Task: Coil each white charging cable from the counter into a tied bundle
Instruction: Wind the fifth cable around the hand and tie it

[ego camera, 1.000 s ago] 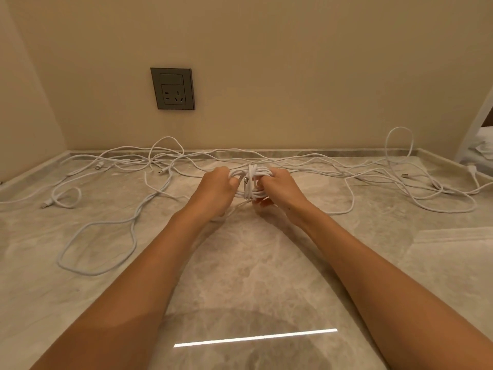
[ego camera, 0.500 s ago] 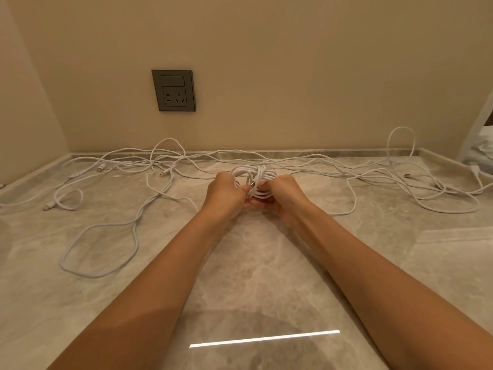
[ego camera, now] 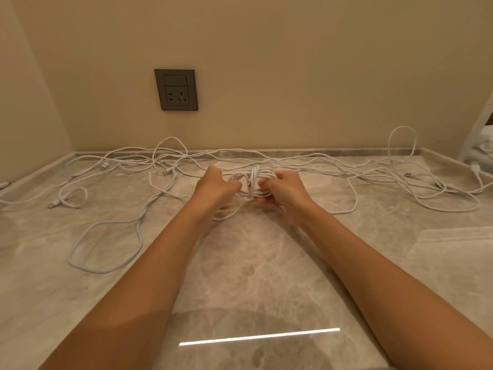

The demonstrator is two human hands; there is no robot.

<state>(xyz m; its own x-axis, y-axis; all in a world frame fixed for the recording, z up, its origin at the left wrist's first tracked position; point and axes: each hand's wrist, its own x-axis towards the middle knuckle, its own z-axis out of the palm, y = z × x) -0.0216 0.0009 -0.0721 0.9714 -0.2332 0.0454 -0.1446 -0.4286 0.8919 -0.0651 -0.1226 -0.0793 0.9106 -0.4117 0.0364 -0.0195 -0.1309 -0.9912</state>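
A white cable bundle is held just above the marble counter, its coils lying sideways with a few turns of cable wrapped across the middle. My left hand grips the bundle's left end with curled fingers. My right hand holds the right end, fingers curled round the coils. A metal plug tip shows at the wrap. Several loose white cables lie spread over the counter on both sides and along the back wall.
A grey wall socket sits on the beige wall above the counter's back edge. Loose cable loops stand up at the back right. A side wall closes the left; white cloth shows at the far right.
Both hands shifted slightly with the bundle, which turned so the wrap around its middle faces me. The loose cables on the counter have stayed put.
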